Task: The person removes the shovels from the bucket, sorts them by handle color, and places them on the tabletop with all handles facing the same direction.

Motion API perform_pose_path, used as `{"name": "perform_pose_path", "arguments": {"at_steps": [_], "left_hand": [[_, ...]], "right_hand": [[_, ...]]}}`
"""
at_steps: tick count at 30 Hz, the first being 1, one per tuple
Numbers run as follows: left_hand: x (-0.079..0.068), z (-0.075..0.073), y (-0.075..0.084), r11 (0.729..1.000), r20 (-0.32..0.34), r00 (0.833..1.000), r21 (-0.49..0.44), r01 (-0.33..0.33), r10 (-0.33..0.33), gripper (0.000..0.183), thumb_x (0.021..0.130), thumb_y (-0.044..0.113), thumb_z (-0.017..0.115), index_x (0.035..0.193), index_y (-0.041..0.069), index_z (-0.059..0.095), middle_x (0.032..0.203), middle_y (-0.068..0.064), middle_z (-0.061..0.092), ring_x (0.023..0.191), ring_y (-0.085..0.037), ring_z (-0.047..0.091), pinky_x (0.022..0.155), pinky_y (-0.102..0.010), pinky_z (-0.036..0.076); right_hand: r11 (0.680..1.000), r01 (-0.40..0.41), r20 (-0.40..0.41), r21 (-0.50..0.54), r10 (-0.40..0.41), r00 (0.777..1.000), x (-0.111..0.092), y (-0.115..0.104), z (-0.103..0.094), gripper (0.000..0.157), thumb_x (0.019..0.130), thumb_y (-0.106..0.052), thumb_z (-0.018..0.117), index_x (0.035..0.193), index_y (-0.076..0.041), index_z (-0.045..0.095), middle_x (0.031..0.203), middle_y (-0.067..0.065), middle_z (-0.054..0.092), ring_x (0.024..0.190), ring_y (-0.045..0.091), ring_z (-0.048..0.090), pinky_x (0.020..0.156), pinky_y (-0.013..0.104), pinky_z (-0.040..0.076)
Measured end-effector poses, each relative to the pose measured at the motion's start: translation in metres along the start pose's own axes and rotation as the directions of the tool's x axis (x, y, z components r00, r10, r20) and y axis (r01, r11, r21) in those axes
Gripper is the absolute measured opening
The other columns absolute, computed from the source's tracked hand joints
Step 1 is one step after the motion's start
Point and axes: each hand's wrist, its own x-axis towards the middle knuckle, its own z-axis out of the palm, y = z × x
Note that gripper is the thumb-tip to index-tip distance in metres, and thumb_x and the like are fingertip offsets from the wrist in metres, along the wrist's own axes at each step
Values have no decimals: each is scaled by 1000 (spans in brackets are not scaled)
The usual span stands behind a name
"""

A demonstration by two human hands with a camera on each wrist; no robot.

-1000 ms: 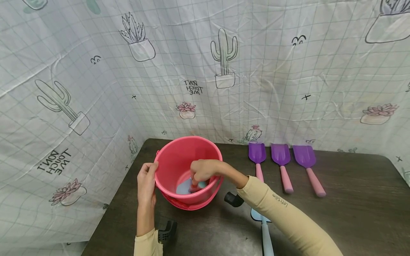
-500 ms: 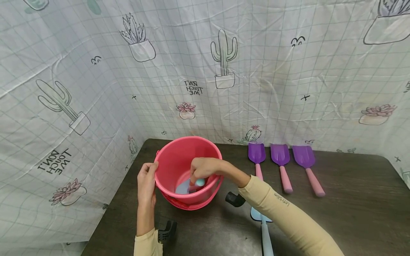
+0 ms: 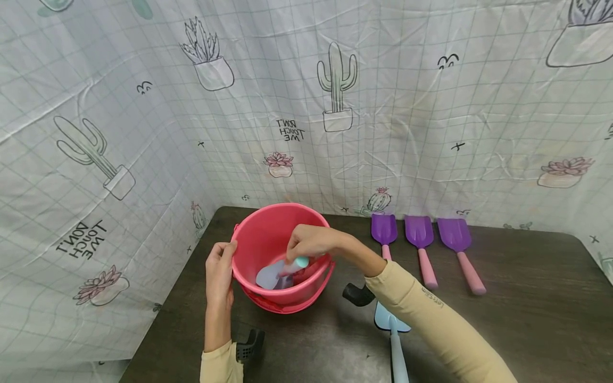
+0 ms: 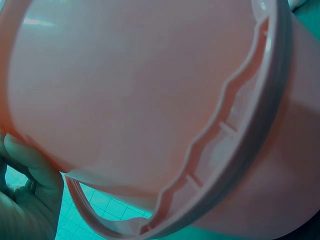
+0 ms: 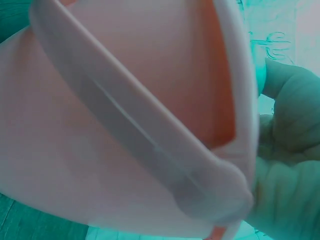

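A pink bucket (image 3: 254, 250) stands on the dark table, its handle hanging down at the front. My left hand (image 3: 220, 274) grips its rim on the left, the thumb over the edge; the left wrist view shows that hand (image 4: 30, 185) beside the bucket wall (image 4: 125, 100). Inside the bucket, my right hand (image 3: 311, 242) holds a toy shovel by its handle, whose teal end (image 3: 301, 261) sticks out of the fist. A pale lavender-blue blade (image 3: 269, 276) shows below the hand. More lavender pieces lie beneath it, too blurred to tell apart.
Right of the bucket lie purple shovels with pink handles: one (image 3: 384, 229) partly behind the right forearm, another (image 3: 419, 231), and a third (image 3: 455, 234). A light blue shovel (image 3: 397, 346) lies nearer, partly under the sleeve. A cactus-print curtain (image 3: 407, 106) hangs behind the table.
My right hand has risen slightly inside the bucket, and the shovel in it has come up, showing more of its teal end and pale blade. The left hand stays on the rim.
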Motion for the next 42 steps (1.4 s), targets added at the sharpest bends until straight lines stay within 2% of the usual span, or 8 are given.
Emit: {"name": "perform_pose_path", "arguments": {"at_steps": [5,12,15,25,29,32,36,42], "left_hand": [[0,0,0,1000,-9,1000,8,-7,7,25,105,23,58,104,-1,55,83,-9,65,66,-14,66,58,-21,55],[1,0,-1,1000,-14,1000,15,-1,1,24,105,23,58,104,0,55,85,-10,66,67,-14,67,60,-21,56],[1,0,-1,1000,-19,1000,23,-2,2,23,105,23,58,104,0,56,87,-10,67,67,-14,67,60,-21,56],[0,1,-2,1000,-25,1000,27,-3,4,24,105,23,58,104,-1,55,86,-11,68,66,-13,67,59,-20,55],[0,1,-2,1000,-26,1000,27,-1,2,23,105,23,57,104,0,55,86,-9,67,65,-13,65,58,-20,54],[0,2,-2,1000,-27,1000,30,-1,2,23,105,23,57,104,0,55,83,-7,66,64,-14,63,58,-20,54],[-1,2,-1,1000,-26,1000,31,-4,5,22,104,22,57,105,0,55,80,-6,64,62,-13,61,58,-21,53],[-1,3,0,1000,-18,1000,17,-13,13,22,105,22,57,103,1,55,76,-4,62,60,-11,59,55,-20,50]], "right_hand": [[999,27,-14,30,-26,1000,-5,0,-4,28,94,-8,63,66,-5,64,58,-4,49,53,10,43,54,20,37],[997,60,-18,58,-59,998,-13,-1,-7,22,95,-5,58,89,5,77,60,-4,53,54,11,43,54,19,37],[996,64,-14,70,-63,998,-16,0,-7,23,95,-6,58,90,6,77,59,-4,52,54,9,42,54,18,36],[987,24,-71,158,-13,997,-25,5,-13,22,94,-9,62,99,6,77,70,-2,61,63,9,50,56,19,37],[958,10,-80,285,14,997,-30,7,-16,25,95,-6,60,107,11,74,81,4,70,70,12,64,64,21,51],[931,-8,-109,364,51,993,-35,7,-18,28,95,-7,61,113,12,72,92,9,74,76,19,71,75,31,60],[896,-11,-146,445,85,986,-40,8,-21,31,96,-6,63,118,13,70,100,14,75,85,25,75,87,42,61],[853,13,-172,522,91,981,-44,10,-23,37,94,-4,64,125,17,64,110,13,71,96,27,73,87,39,60]]}}
